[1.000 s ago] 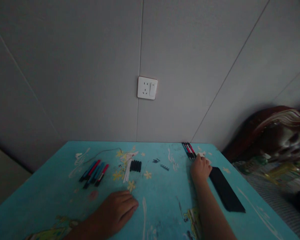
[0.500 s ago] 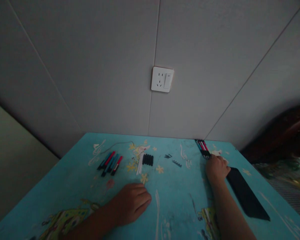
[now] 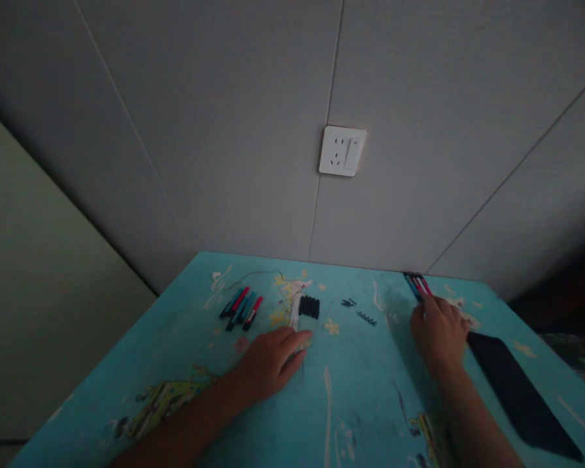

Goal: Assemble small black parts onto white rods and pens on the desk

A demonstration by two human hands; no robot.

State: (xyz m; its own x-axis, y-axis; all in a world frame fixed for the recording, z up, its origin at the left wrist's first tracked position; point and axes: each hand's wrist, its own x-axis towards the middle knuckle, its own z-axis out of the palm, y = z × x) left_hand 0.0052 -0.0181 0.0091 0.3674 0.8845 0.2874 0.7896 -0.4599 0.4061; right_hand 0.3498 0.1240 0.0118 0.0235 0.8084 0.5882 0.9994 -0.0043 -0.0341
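Note:
My left hand [image 3: 275,361] is low over the table, its thumb and fingers apart and nothing visible in them. Its fingertips are just in front of a bundle of thin white sticks [image 3: 295,313]. Beside these lies a row of short black cylinders [image 3: 309,307]. My right hand [image 3: 439,331] reaches to a row of red, blue and white pens [image 3: 418,284] at the back right edge, fingers stretched out over their near ends. Those ends are hidden under it. Several blue and red pen barrels [image 3: 242,309] with dark ends lie on the left.
Small springs [image 3: 366,318] and tiny black parts [image 3: 348,303] lie mid-table. A flat black case [image 3: 524,393] is right of my right forearm. The blue patterned tablecloth [image 3: 365,390] meets a grey wall [image 3: 244,162] with a white socket [image 3: 342,151].
The view has turned left, so everything sits further right. My left hand has moved forward to the white sticks and its fingers have spread. My right hand has advanced over the row of pens.

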